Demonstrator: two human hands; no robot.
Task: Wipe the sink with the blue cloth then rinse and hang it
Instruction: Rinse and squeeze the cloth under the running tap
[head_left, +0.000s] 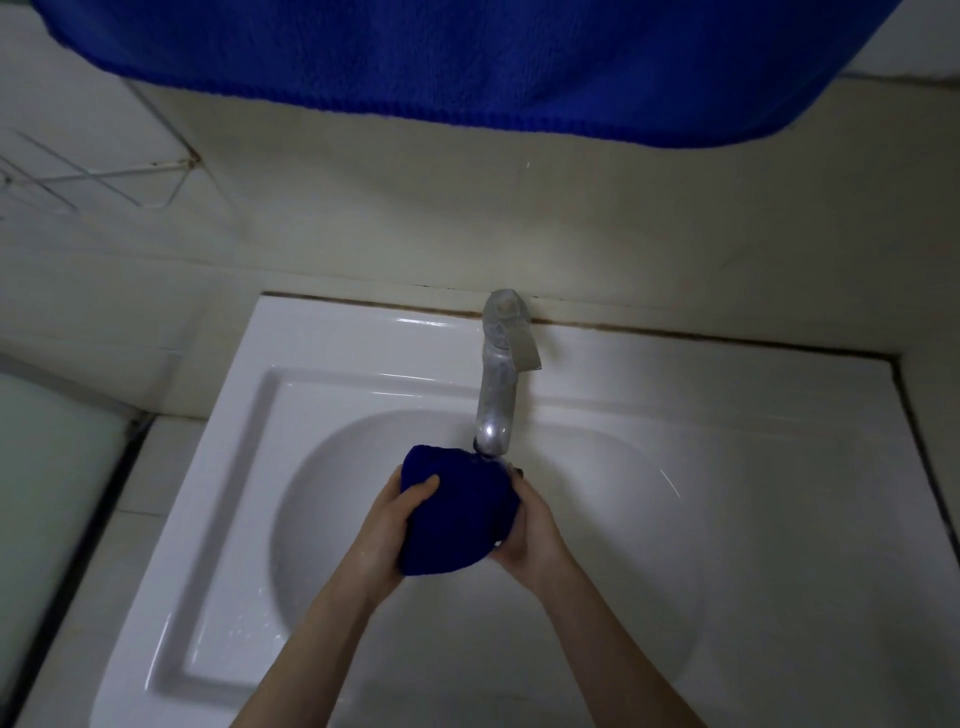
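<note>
blue cloth (454, 512) btwn both hands, under tap (496, 400)

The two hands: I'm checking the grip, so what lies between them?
In the head view, the bunched blue cloth fills the gap between the left hand and right hand, just under the tap spout.

Dimly lit washroom corner, cream walls showing wear.

The rear wall (363, 223) is showing a cream, uneven finish with faint cracks, and a dark, stained joint line (675, 332) is running where it meets the white fixture below. A thin wire rack (104, 182) is hanging on the left wall, mounted at a rusty fixing. A large blue towel (467, 57) is hanging across the top, close to the camera. At lower left a pale greenish panel (47, 467) is standing beside light tiles (156, 467) edged with dark grout. Light is falling weakly and evenly, leaving soft glare only.
</note>
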